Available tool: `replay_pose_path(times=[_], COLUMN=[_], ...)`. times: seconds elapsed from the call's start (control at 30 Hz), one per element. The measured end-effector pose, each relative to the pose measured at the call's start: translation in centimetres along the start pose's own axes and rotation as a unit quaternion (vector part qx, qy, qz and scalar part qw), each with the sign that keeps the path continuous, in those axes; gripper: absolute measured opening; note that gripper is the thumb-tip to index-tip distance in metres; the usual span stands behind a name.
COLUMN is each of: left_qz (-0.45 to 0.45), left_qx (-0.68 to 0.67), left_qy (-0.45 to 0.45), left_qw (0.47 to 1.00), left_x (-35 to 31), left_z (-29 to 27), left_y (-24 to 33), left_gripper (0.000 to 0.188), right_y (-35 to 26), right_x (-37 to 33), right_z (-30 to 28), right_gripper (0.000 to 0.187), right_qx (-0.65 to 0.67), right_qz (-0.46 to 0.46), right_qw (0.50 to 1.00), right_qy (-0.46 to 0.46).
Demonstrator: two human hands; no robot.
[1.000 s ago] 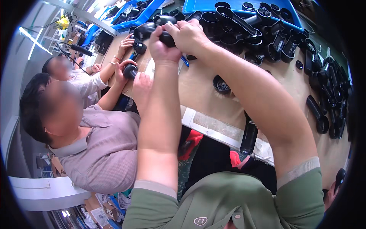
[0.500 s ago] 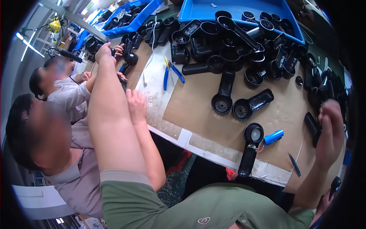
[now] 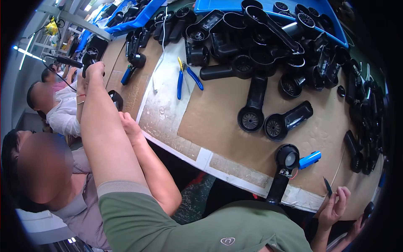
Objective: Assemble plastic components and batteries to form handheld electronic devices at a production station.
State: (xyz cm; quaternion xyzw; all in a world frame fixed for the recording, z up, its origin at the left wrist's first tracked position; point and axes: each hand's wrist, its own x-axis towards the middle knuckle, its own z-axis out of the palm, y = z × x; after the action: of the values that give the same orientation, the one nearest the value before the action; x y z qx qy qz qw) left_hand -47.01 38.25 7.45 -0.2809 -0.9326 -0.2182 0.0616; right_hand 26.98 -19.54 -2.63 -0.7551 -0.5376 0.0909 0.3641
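My left arm reaches far to the upper left; its hand (image 3: 95, 69) is closed beside a dark piece, and what its fingers hold is hidden. At the lower right, my right hand (image 3: 333, 208) has its thumb and forefinger at the lower end of a slim dark pointed tool (image 3: 327, 185), the other fingers curled. Left of that tool, a black handheld fan (image 3: 282, 174) lies at the table's front edge, its handle toward me and inner parts exposed. Beside it lies a blue cylindrical battery (image 3: 310, 160) with a red wire.
Black fan housings (image 3: 252, 105) are heaped across the cardboard-covered table (image 3: 218, 122), with a blue bin (image 3: 210, 6) behind. Blue-handled pliers (image 3: 187, 80) and a white cable (image 3: 161, 54) lie left of them. A co-worker's hand (image 3: 130, 125) is close beside my left arm.
My right hand has come down from above the right side of the table to the pointed tool. My left hand has moved further left. The whole view has shifted slightly.
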Motion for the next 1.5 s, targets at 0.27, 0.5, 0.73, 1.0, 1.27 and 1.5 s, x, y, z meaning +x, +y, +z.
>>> replay_pose_path(times=[0.27, 0.5, 0.73, 1.0, 1.27, 1.5], left_qz=[-0.034, -0.035, 0.000, 0.008, 0.111, 0.326], left_qx=[-0.146, -0.115, -0.110, -0.282, -0.605, -0.556], left_qy=[-0.051, 0.149, -0.129, 0.031, 0.005, -0.340], left_qw=[0.987, 0.982, 0.985, 0.959, 0.788, 0.685], left_x=[4.3, 11.0, -3.3, -11.4, -35.2, -53.8], left_z=[5.3, 6.7, -1.9, -3.4, -10.1, -14.3], left_y=[-2.6, -6.3, -0.2, 8.0, 10.8, -1.1], left_gripper=[0.049, 0.051, 0.076, 0.062, 0.022, 0.018], right_y=[-1.0, 0.0, -2.0, -2.1, -1.0, -0.4], right_x=[-0.6, 0.2, 0.1, 0.7, 1.2, 0.4], right_z=[0.5, 1.5, 1.1, 1.4, 2.0, 1.8], right_gripper=[0.030, 0.031, 0.028, 0.026, 0.025, 0.025], right_qx=[-0.009, -0.007, -0.047, -0.001, 0.047, 0.077], right_qz=[0.023, -0.020, -0.013, -0.030, -0.137, -0.109], right_qw=[0.999, 0.999, 0.999, 0.999, 0.988, 0.986], right_qy=[-0.027, -0.048, -0.024, -0.020, 0.049, 0.096])
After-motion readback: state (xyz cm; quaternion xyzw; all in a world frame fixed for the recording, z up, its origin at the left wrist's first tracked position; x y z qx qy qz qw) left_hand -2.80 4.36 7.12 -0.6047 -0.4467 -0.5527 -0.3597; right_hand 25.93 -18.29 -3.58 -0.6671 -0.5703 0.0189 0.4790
